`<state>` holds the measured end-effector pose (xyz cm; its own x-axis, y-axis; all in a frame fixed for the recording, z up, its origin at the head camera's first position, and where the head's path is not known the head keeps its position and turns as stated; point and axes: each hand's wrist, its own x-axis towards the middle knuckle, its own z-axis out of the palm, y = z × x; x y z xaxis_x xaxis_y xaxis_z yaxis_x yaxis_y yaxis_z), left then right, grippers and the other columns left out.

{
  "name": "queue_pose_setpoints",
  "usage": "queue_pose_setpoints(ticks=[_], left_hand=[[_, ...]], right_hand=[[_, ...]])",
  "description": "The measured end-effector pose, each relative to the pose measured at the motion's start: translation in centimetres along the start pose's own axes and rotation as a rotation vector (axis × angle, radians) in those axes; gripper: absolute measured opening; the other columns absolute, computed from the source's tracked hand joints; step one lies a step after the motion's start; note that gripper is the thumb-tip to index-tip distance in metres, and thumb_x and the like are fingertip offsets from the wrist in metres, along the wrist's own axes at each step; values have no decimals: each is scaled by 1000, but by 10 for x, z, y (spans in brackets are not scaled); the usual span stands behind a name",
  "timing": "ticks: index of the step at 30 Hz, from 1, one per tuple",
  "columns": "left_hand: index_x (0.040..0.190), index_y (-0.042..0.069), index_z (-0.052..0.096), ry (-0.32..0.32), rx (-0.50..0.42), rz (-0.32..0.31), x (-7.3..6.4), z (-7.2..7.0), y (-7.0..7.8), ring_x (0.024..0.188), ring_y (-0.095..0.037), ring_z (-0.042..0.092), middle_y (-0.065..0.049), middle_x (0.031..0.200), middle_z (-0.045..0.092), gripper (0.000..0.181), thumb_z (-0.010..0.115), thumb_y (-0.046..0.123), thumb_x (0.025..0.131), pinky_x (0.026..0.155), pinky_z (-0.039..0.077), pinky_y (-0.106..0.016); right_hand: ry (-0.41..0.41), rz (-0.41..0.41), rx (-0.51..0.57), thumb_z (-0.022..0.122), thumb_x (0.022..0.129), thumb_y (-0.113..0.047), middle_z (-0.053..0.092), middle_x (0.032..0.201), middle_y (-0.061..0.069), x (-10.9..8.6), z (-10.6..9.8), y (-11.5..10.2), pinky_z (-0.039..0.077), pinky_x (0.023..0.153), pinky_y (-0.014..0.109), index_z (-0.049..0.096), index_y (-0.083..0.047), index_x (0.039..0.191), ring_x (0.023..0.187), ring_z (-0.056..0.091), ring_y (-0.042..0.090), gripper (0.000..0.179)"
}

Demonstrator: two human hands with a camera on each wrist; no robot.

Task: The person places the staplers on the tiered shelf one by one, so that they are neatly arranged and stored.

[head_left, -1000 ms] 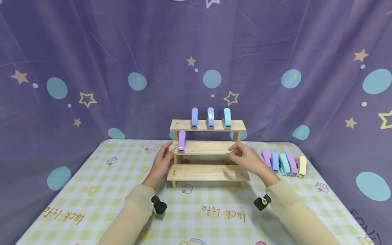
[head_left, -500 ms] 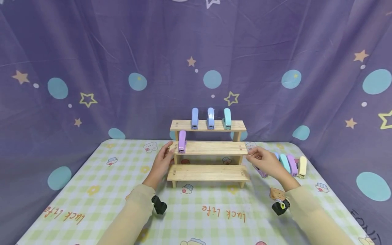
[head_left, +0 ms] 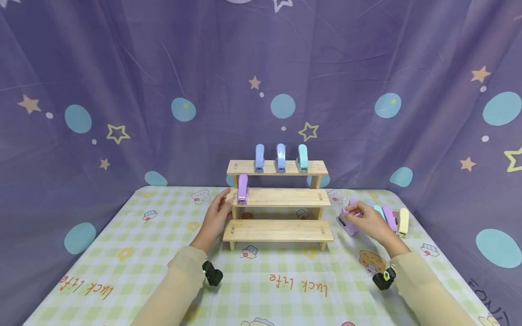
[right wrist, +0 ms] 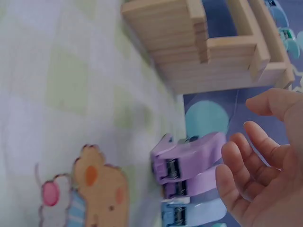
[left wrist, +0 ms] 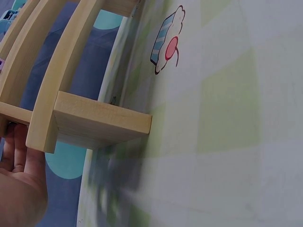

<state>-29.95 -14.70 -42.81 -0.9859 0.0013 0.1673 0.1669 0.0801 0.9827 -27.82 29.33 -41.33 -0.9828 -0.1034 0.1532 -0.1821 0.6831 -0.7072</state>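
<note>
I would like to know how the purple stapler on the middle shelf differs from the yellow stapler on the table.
The purple stapler is lilac, the yellow stapler pale yellow. The purple stapler stands on the middle shelf; the yellow stapler sits lower, on the tablecloth. The purple stapler is alone on its shelf; the yellow stapler has other staplers beside it. Both share a similar slim shape.

Your left arm (head_left: 173,283) and right arm (head_left: 426,287) reach forward, slanting inward, your left hand (head_left: 214,217) with its fingers (left wrist: 34,163) extended side by side, your right hand (head_left: 370,222) with fingers loosely bent and thumb (right wrist: 270,102) held apart from them.
</note>
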Motion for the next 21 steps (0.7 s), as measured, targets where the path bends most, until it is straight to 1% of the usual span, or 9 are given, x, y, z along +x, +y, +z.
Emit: queue_pose_setpoints(ticks=[5,7,8,12,15,18,21], left_hand=[[157,14,33,0,-11,-6,0,1,1,124,-37,50,-17,134,47,52,48,24,108,103,45,-52],[158,12,31,-3,-19,-26,-4,2,9,125,-39,49,-19,135,47,52,47,21,108,104,44,-53],[158,11,31,-6,-25,-35,-5,2,11,125,-40,49,-20,136,46,52,46,20,109,104,44,-54],[158,10,30,-5,-38,-48,-4,2,11,127,-41,48,-22,139,45,52,46,18,109,105,43,-54],[158,14,32,2,-27,-29,0,1,2,126,-37,49,-19,138,46,52,47,23,108,105,44,-52],[157,15,33,5,-17,-16,0,1,1,125,-36,50,-18,137,47,52,47,25,108,104,45,-51],[158,14,32,-2,-27,-12,0,1,1,126,-37,49,-18,136,46,53,48,25,108,104,44,-53]], right_hand=[[4,19,3,66,99,-23,64,114,23,-3,3,10,53,88,48,59,5,120,104,62,39,36],[7,22,11,66,99,-22,62,116,25,-3,4,15,51,90,51,57,7,121,105,60,40,38],[4,29,19,66,99,-21,61,116,26,-3,4,17,51,90,51,56,8,122,106,60,41,39],[-3,71,39,65,99,-23,58,117,26,-2,7,26,50,92,48,51,9,125,109,57,40,43],[-9,106,47,65,99,-25,58,120,27,-1,9,30,49,94,49,49,7,128,113,56,40,46],[-15,123,37,65,98,-27,58,121,26,-1,9,31,47,95,50,49,7,129,114,56,40,49],[-39,130,-3,65,98,-30,61,117,24,-2,8,31,47,93,49,51,10,129,110,57,37,53]])
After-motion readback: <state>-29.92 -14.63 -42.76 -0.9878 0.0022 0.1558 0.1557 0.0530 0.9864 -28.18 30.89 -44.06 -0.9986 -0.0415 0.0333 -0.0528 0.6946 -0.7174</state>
